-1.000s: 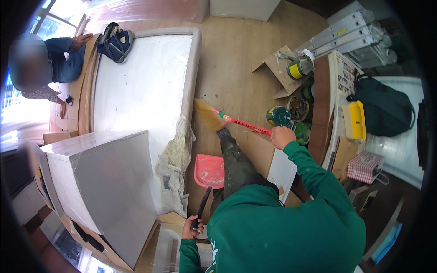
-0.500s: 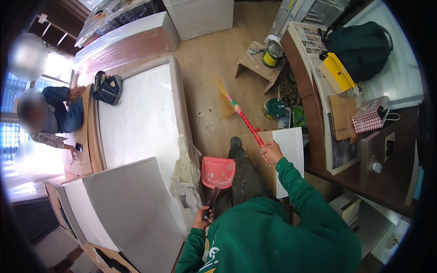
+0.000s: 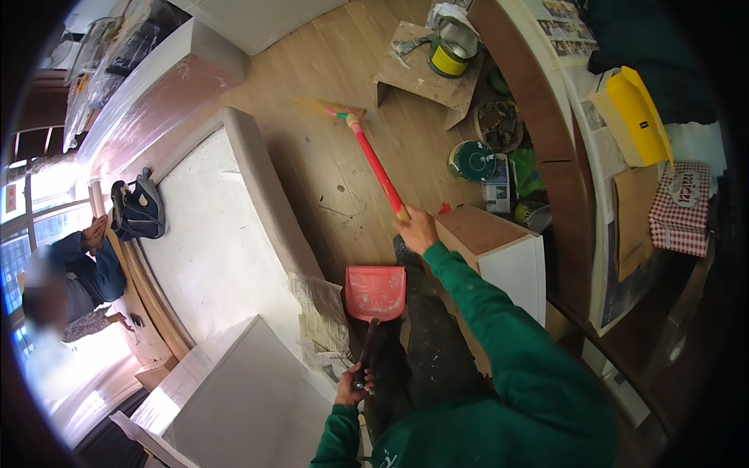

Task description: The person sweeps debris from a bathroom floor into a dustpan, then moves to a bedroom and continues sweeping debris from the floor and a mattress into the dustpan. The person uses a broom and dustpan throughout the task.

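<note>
Red-handled broom with tan straw bristles (image 3: 376, 165): was clamped near the handle's end in the bare right hand (image 3: 419, 231), slanted forward over the brown wood-plank floor (image 3: 355, 234). Red, black-handled dustpan (image 3: 375, 293): was gripped in the bare left hand (image 3: 353, 385), well apart from the right, just beside a dark trouser leg (image 3: 441, 351). Farther out, saw a dark green lidded can (image 3: 472, 161) on the floor, a yellow-banded green can (image 3: 450, 56) on a scuffed wooden stand (image 3: 412, 69), and a bright yellow box (image 3: 636, 117) on the brown-edged bench (image 3: 540, 109).

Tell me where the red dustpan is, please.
In the head view, the red dustpan is just below centre, between a crumpled beige sheet at left and a dark trouser leg at right.
</note>
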Tool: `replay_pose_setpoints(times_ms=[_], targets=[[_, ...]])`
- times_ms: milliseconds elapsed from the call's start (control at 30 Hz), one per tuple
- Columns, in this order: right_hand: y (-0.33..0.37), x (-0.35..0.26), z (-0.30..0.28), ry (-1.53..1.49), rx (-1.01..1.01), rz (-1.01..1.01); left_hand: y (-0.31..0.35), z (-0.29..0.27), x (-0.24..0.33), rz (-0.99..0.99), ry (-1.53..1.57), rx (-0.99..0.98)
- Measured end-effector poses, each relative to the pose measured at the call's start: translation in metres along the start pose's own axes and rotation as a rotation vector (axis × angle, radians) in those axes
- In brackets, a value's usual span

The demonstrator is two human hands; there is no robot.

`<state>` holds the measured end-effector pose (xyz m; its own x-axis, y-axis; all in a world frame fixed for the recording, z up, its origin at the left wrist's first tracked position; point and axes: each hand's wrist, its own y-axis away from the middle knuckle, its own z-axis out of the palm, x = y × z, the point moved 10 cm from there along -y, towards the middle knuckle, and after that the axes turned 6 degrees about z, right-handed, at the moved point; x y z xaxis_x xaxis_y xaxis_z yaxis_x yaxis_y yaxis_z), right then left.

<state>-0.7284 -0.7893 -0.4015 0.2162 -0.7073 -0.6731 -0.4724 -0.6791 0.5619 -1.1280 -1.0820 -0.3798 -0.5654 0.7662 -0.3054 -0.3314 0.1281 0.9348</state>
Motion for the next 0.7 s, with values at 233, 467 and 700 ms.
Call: replay_pose_setpoints(times_ms=[233, 467, 700], targets=[[-0.158, -0.040, 0.137, 0.096, -0.061, 0.034, -0.035, 0.011, 0.040, 0.074, 0.212, 0.015], [-0.125, -0.006, 0.189, 0.371, -0.344, -0.023, -0.053, 0.011, 0.065, 0.126, 0.140, 0.048], [0.007, 0.066, 0.121, 0.421, -0.388, 0.042, -0.072, 0.021, 0.091, 0.140, 0.124, 0.041]])
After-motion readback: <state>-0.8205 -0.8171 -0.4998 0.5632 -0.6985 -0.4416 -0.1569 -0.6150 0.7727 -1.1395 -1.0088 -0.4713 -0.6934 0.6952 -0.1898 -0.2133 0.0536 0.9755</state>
